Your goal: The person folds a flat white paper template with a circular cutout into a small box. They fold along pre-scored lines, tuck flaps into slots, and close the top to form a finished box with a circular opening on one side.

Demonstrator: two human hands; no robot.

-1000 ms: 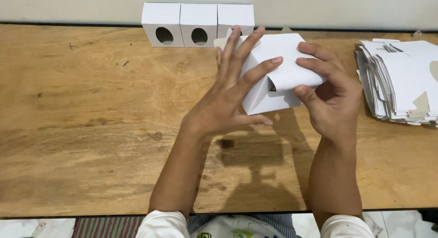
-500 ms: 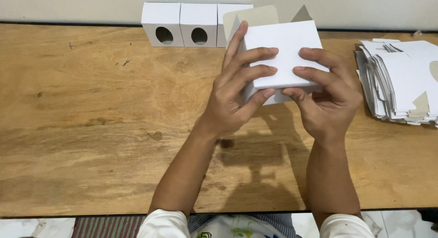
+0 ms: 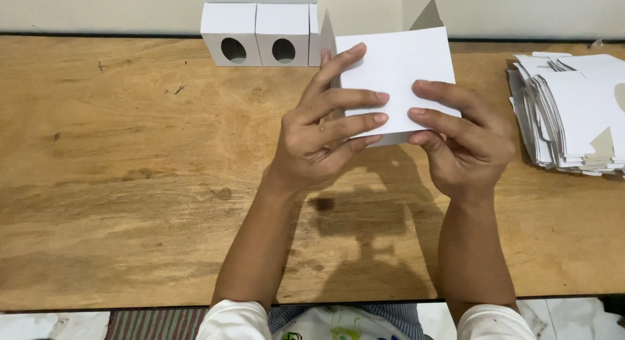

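Both my hands hold a white cardboard box point(image 3: 400, 70) above the wooden table point(image 3: 130, 184), its grey-lined top flaps standing open toward the far side. My left hand point(image 3: 322, 135) grips its left side with fingers spread across the front face. My right hand point(image 3: 465, 141) grips the lower right side, fingers curled onto the front.
Finished white boxes point(image 3: 257, 34) with oval cut-outs stand in a row at the table's far edge against the wall. A stack of flat white box blanks point(image 3: 573, 109) lies at the right edge. The table's near edge runs along the bottom of the view.
The box has been turned from lying tilted to upright with a flat face toward me, and raised slightly. Its top flaps now stand open. Both hands shifted their grip.
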